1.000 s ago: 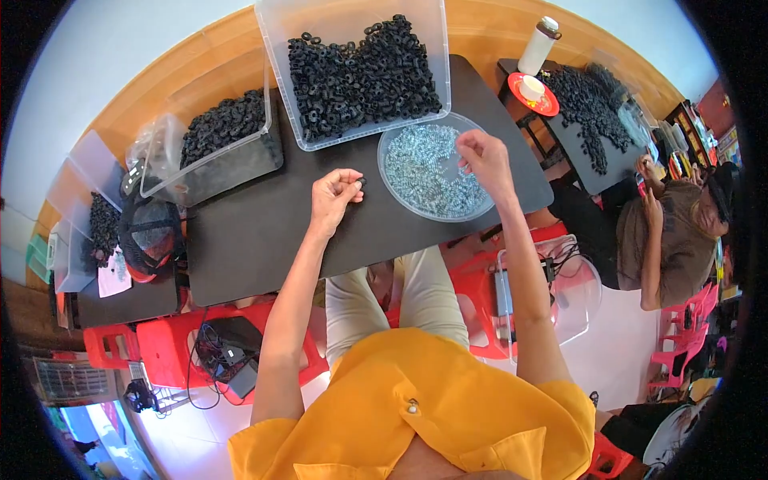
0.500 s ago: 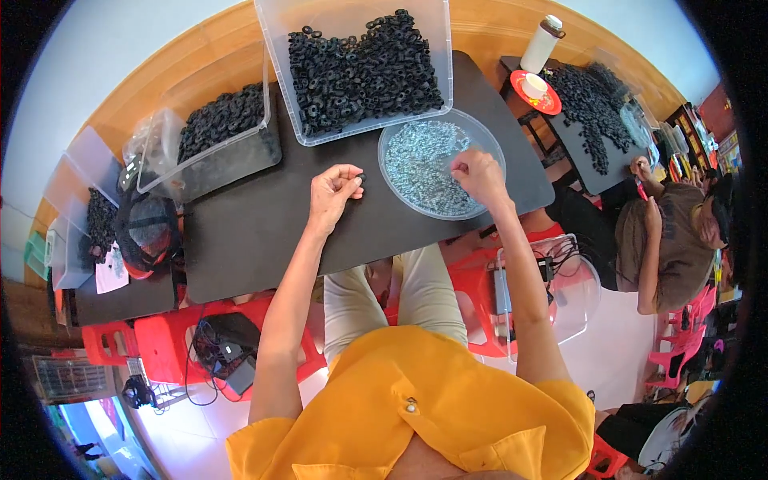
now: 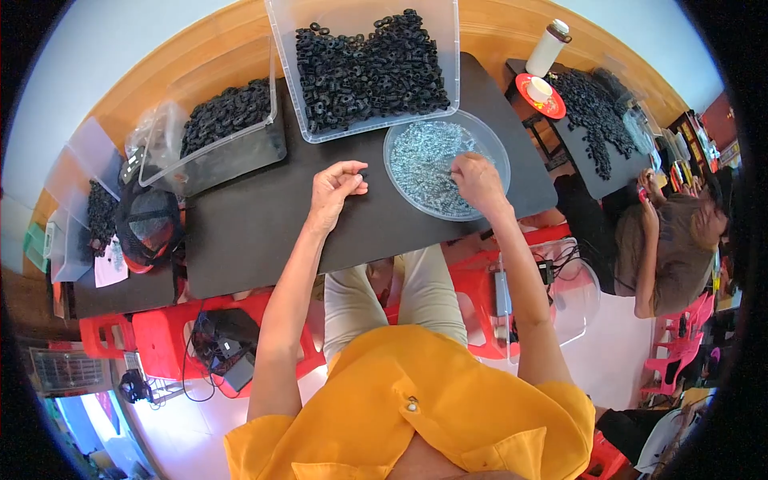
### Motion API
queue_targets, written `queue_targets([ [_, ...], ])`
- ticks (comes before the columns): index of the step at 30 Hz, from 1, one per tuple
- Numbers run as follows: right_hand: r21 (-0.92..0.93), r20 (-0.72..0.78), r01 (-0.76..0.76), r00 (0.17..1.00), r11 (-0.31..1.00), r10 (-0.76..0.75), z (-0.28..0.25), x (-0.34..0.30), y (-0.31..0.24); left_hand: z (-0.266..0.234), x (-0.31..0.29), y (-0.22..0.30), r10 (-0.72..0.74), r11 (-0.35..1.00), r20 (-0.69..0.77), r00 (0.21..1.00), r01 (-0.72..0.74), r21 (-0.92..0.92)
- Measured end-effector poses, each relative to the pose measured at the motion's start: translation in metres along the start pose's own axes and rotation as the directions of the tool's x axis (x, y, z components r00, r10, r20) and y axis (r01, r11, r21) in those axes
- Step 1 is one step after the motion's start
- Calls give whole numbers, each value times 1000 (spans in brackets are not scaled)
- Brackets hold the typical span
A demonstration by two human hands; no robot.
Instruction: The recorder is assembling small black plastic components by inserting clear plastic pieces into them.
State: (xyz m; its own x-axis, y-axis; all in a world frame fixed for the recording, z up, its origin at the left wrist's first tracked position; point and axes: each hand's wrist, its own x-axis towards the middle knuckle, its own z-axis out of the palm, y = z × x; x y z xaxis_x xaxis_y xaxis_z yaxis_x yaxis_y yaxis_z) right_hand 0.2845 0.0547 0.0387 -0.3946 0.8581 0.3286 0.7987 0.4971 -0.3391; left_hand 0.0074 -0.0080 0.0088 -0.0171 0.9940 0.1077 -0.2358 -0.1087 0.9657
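Note:
My left hand (image 3: 336, 194) is held above the dark table, thumb and fingers pinched on a small black plastic part that mostly hides between the fingertips. Over a round clear tray (image 3: 504, 152) my right hand (image 3: 480, 182) has its fingers pressed together; whether a piece is between them is too small to see. Many small shiny, silvery pieces (image 3: 424, 164) fill the tray. Behind it, a large clear plastic bin (image 3: 456, 48) holds a heap of small black plastic parts (image 3: 368, 76).
A second clear bin (image 3: 240, 156) with black parts stands on the table (image 3: 264, 228) at the left. On the right, another table (image 3: 596, 186) carries more black parts, a white bottle (image 3: 548, 50) and a red plate (image 3: 552, 108). Beside it a person (image 3: 668, 248) sits working. Red stools (image 3: 160, 324) stand below.
The view has shifted slightly. My left hand stays pinched, with less of the black part showing. My right hand remains over the tray, its fingers now bent down closer to the pieces.

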Motion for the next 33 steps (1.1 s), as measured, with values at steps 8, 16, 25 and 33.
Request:
queue_targets([
  [8,-121,140,65,989,991,-48,-3,4,-10,4,0,3,0,999,-53,999,-1,-36],
  [16,-28,0,40,999,999,-40,6,4,3,0,0,2,6,999,5,1000,-5,-50],
  [25,28,-76,81,994,996,-79,3,6,-2,1,0,1,-8,998,15,1000,9,-58],
  [33,42,-89,112,990,993,-108,5,2,-4,3,1,4,5,999,10,1000,-5,-45],
])
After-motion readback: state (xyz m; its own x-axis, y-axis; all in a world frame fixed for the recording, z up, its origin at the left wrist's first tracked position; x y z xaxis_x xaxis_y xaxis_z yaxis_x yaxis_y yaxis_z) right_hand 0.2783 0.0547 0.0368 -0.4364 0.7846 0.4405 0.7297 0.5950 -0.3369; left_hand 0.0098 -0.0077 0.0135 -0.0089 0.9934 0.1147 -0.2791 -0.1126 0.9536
